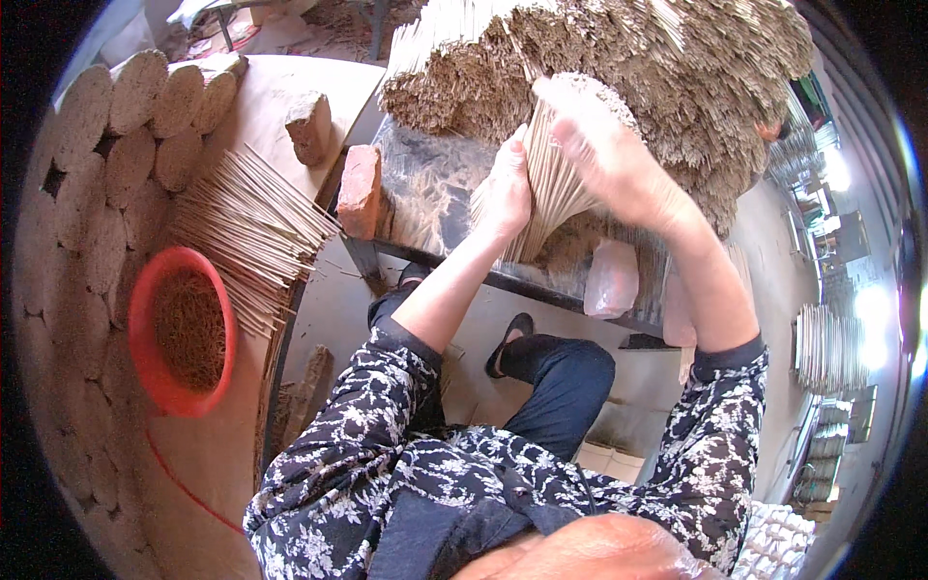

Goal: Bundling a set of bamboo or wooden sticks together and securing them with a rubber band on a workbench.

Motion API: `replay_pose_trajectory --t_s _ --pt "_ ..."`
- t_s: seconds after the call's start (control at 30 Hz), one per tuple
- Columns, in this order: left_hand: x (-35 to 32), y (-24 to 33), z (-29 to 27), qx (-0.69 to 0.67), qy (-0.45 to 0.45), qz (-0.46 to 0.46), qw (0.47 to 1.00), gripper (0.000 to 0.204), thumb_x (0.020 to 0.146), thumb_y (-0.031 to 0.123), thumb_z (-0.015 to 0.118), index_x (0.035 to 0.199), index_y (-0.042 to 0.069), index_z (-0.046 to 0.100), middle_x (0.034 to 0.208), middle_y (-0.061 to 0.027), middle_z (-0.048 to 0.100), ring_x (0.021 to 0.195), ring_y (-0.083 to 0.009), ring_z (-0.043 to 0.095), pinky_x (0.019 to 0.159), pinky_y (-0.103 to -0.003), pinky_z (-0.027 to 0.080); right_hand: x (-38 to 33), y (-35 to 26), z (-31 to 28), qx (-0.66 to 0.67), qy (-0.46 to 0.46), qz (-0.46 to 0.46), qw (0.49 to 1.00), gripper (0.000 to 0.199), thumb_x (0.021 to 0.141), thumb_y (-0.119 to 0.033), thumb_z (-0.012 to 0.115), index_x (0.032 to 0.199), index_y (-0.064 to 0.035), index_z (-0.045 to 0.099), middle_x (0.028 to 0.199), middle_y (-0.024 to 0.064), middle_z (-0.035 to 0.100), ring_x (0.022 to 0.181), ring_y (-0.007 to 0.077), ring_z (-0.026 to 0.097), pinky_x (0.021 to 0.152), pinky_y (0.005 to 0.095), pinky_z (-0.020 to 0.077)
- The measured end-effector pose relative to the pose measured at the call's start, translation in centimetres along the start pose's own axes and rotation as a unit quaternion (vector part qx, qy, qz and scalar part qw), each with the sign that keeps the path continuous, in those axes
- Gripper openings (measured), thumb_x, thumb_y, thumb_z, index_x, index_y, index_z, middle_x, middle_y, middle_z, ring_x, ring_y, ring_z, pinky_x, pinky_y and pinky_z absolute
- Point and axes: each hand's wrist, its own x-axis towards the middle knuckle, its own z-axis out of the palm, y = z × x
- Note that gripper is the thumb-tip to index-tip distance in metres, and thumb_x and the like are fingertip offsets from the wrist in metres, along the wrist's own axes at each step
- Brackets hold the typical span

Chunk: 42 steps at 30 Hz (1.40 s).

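A thick bundle of thin tan sticks [553, 169] stands upright on a dark worktable [425, 184]. My left hand [505, 188] grips the bundle's left side near its lower half. My right hand [609, 155] lies over the bundle's top, palm down on the stick ends. Behind the bundle rises a large heap of the same sticks [677, 68], lying in all directions. Both forearms wear dark floral sleeves.
Two bricks [360, 191] [310, 126] sit at the table's left. A fan of loose sticks [251, 232] lies on a wooden board beside a red bowl [182, 331] of brown powder. Rolled stick bundles [106, 145] are stacked at left. Racks [831, 348] stand at right.
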Motion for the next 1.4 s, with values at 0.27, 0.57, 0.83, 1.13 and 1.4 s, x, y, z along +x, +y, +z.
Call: replay_pose_trajectory --t_s 0.27,0.57,0.83,1.13,1.4 --pt "0.8 -1.5 -0.2 -0.002 0.013 0.004 1.000 0.060 0.102 0.046 0.024 0.138 0.001 0.040 0.133 -0.0102 0.051 0.121 -0.0199 0.046 0.106 -0.033 0.030 4.2 5.3 1.4 -0.028 0.035 0.389 0.920 0.090 0.084 -0.069 0.039 0.114 0.0142 0.056 0.114 0.0346 0.057 0.115 0.0416 0.053 0.102 0.0434 0.0386" --pt "1.6 -0.7 -0.9 -0.035 0.065 -0.054 0.996 0.073 0.096 0.059 0.028 0.126 -0.004 0.052 0.117 -0.0113 0.060 0.110 -0.0185 0.053 0.099 -0.034 0.037 2.0 10.3 1.3 -0.135 0.013 0.007 0.991 0.036 0.095 -0.034 0.042 0.117 -0.0111 0.061 0.109 0.0135 0.065 0.106 0.0322 0.059 0.092 0.0395 0.0468" --pt "2.7 -0.6 -2.1 -0.017 0.129 -0.075 0.989 0.068 0.099 0.054 0.028 0.115 -0.005 0.058 0.105 -0.0117 0.065 0.095 -0.0199 0.060 0.090 -0.035 0.045 -0.3 5.9 -2.1 0.090 0.011 -0.044 0.995 0.030 0.092 -0.020 0.056 0.115 -0.0005 0.061 0.114 0.0155 0.064 0.108 0.0210 0.061 0.094 0.0307 0.0454" --pt "1.9 1.2 -1.9 0.013 0.012 -0.136 0.991 0.060 0.101 0.046 0.030 0.110 -0.003 0.064 0.099 -0.0082 0.067 0.090 -0.0149 0.058 0.086 -0.030 0.044 0.2 4.2 -4.1 0.176 0.243 0.209 0.931 0.064 0.097 -0.056 0.033 0.133 -0.0054 0.048 0.131 0.0152 0.053 0.126 0.0238 0.045 0.107 0.0340 0.0311" --pt "1.3 0.9 -2.0 0.017 0.007 -0.103 0.995 0.058 0.102 0.042 0.029 0.114 -0.004 0.062 0.105 -0.0109 0.066 0.096 -0.0173 0.059 0.089 -0.031 0.043 -1.1 3.4 0.4 -0.045 -0.007 0.190 0.981 0.063 0.093 -0.051 0.042 0.132 -0.0012 0.046 0.134 0.0233 0.047 0.127 0.0370 0.041 0.108 0.0406 0.0322"
